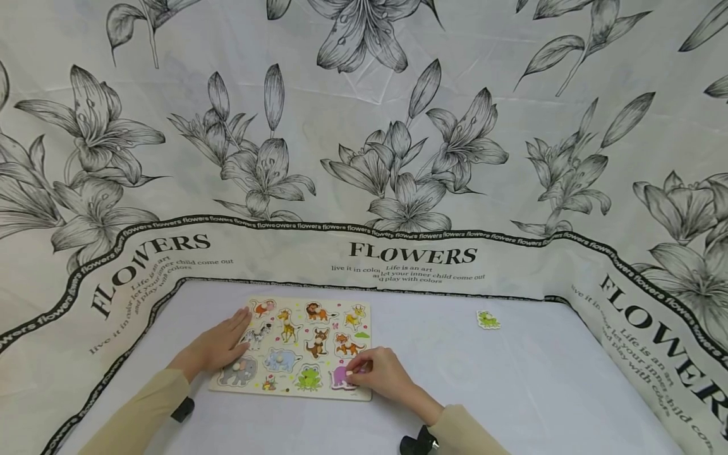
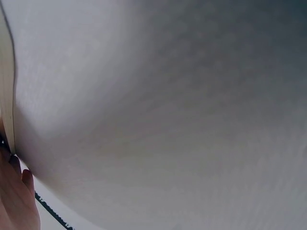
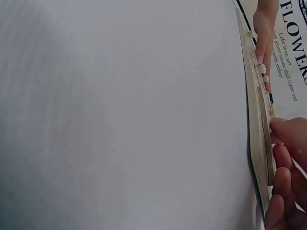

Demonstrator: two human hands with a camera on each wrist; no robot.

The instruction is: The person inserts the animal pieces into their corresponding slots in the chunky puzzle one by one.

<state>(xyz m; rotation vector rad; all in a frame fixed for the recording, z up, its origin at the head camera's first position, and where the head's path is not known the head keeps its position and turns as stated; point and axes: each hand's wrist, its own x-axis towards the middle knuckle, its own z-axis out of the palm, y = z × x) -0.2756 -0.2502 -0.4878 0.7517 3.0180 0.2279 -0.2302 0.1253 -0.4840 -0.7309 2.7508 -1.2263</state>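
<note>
A wooden animal puzzle board (image 1: 296,304) lies on the white cloth, with animal pictures such as a lion, a giraffe and a frog (image 1: 309,378). My left hand (image 1: 222,344) rests on the board's left edge, fingers extended, beside the zebra (image 1: 260,335) and above the grey elephant (image 1: 237,371). At the lower right corner, the thumb and fingers of my right hand (image 1: 383,373) pinch a purple animal puzzle piece (image 1: 340,377). That hand partly covers the piece, and I cannot tell whether it sits fully in its recess. Small pale knobs (image 3: 262,69) stand up from the board in the right wrist view.
A loose green animal puzzle piece (image 1: 488,320) lies on the cloth to the right, well apart from the board. Behind the white tabletop (image 1: 455,392) hangs a flower-printed cloth (image 1: 364,189), whose black-bordered band runs round the back and sides.
</note>
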